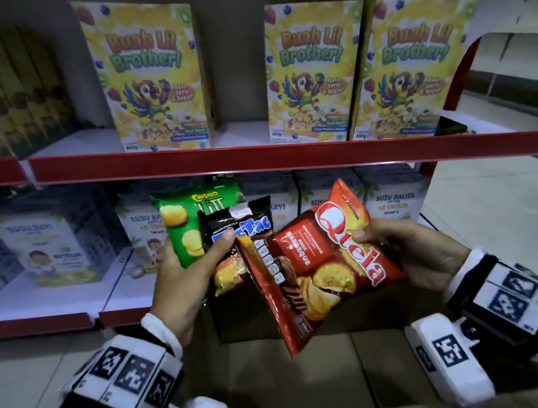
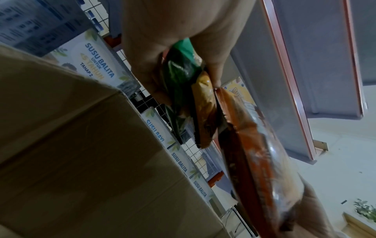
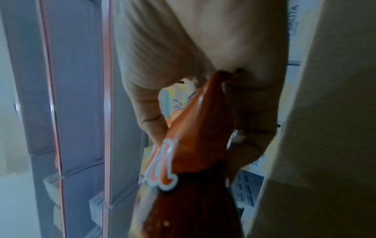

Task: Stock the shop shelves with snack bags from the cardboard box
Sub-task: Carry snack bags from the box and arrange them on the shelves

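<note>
My left hand [image 1: 186, 267] grips two snack bags together: a green Chitato bag [image 1: 187, 222] behind and a black Tic Tac bag [image 1: 237, 232] in front, thumb pressed on the black one. In the left wrist view the green bag [image 2: 181, 69] sits between thumb and fingers. My right hand [image 1: 402, 250] holds a red Qtela bag [image 1: 323, 258] by its right edge, with a second red bag [image 1: 273, 293] tucked under its left side. The right wrist view shows the red bag [image 3: 195, 128] pinched between thumb and fingers. All the bags hang above the open cardboard box [image 1: 301, 372].
Red-edged shop shelves [image 1: 254, 161] stand in front. Yellow cereal boxes [image 1: 153, 78] fill the upper shelf, with a gap between the first and the second. White milk-formula boxes [image 1: 49, 252] line the lower shelf. Pale tiled floor [image 1: 503, 205] lies to the right.
</note>
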{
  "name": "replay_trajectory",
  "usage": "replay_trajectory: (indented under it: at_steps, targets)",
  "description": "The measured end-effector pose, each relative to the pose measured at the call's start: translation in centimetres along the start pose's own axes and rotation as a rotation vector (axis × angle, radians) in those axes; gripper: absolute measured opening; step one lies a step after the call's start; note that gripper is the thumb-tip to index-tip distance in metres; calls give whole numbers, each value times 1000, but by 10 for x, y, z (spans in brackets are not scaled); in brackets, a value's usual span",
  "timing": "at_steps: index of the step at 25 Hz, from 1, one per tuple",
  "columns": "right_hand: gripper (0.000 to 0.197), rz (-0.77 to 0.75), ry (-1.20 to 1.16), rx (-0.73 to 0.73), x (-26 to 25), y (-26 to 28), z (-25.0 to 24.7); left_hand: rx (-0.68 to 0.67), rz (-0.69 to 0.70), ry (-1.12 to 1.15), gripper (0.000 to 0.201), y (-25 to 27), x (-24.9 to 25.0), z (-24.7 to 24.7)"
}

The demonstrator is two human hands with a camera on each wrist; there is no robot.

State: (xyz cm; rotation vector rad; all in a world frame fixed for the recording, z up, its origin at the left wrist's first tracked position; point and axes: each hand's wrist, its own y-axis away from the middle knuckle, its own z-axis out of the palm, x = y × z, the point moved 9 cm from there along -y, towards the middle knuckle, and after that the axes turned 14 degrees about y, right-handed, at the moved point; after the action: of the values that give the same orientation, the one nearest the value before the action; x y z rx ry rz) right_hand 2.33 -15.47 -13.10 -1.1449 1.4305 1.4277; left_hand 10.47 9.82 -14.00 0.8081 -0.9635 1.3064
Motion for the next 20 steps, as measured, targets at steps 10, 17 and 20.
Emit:
replay_trajectory:
  at_steps: [10, 17, 20]
  targets:
    - [48, -161, 196, 17, -22, 5, 6, -249, -294, 88, 72, 22, -26, 39]
    - [46, -394, 221, 325, -53, 20, -4, -351, -255, 144, 124, 41, -19, 61]
    - [68, -411, 198, 404, -50, 18, -7, -279, -191, 105, 112, 36, -19, 59]
